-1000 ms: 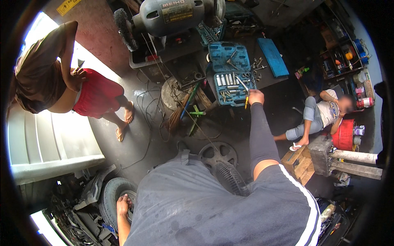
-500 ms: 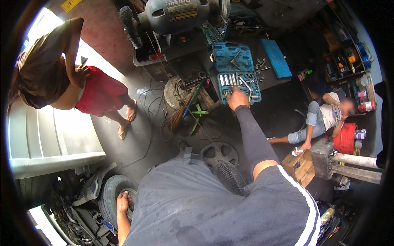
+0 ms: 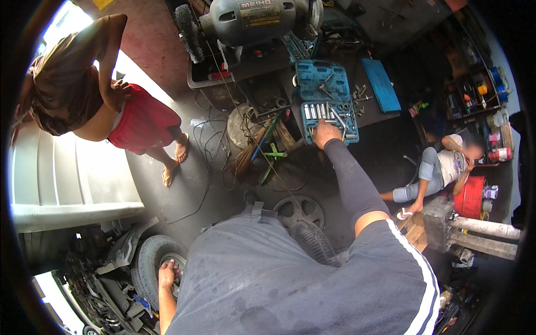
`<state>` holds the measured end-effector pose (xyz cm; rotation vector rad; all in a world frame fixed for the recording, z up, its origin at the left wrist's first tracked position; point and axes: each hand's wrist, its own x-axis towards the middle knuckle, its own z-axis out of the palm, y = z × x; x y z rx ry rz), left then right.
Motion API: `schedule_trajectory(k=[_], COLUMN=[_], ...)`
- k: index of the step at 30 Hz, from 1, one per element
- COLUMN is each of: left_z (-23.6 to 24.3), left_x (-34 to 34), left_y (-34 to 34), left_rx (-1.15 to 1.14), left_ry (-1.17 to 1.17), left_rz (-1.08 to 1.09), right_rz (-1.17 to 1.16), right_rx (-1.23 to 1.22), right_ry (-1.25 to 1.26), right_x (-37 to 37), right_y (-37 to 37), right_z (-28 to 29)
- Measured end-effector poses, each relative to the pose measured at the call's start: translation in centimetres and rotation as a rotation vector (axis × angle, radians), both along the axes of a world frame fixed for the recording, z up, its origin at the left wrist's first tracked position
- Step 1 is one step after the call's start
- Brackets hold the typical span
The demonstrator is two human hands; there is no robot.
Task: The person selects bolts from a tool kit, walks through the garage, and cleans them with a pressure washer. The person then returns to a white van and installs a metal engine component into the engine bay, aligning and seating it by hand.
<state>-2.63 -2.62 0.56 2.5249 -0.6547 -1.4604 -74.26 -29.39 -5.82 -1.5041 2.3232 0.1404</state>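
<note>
My right hand point(image 3: 326, 134) reaches forward to the near edge of an open blue socket set case point(image 3: 347, 95). Its fingers are bent down at the lower row, and whatever they pinch is hidden beneath them. Beside the fingertips stand several silver sockets point(image 3: 317, 111), and a ratchet-like silver tool point(image 3: 338, 118) lies slanted across the tray. Another metal tool point(image 3: 325, 84) rests in the case's other half. Low at my left side hangs my left hand point(image 3: 168, 274), fingers curled, in front of a tyre point(image 3: 151, 262); any small thing inside it cannot be made out.
A bench grinder point(image 3: 251, 22) with a wire wheel stands ahead. Loose metal parts point(image 3: 360, 99) and a flat blue panel point(image 3: 382, 85) lie right of the case. Cables point(image 3: 207, 145) and a broom point(image 3: 251, 152) cross the floor. One person point(image 3: 84, 84) stands left; another point(image 3: 441, 164) sits right.
The whole view has shifted slightly, so the bench and case appear a little further right and lower. My right hand stays at the case's near edge; my left hand remains curled by the tyre.
</note>
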Motion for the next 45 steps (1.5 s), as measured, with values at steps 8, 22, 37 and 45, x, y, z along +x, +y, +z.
schedule_trajectory(k=[8, 22, 37, 45], left_z=[-1.8, 3.8, 1.7, 6.7], left_x=[1.4, -8.6, -31.6, -31.1], left_y=[0.5, -13.2, -24.7, -23.3], left_rx=[-0.006, -0.382, 0.05, 0.076], left_ry=[-0.016, 0.533, 1.23, 1.5], left_rz=[-0.046, 0.095, 0.192, 0.028], right_rz=[0.054, -0.019, 0.089, -0.048], right_rx=[0.043, -0.425, -0.536, -0.341], right_ry=[-0.059, -0.635, -0.695, -0.071], right_x=[-1.0, 3.4, 15.9, 0.1], right_y=[0.1, 4.0, 4.8, 5.8], right_z=[-0.3, 1.2, 10.4, -1.8])
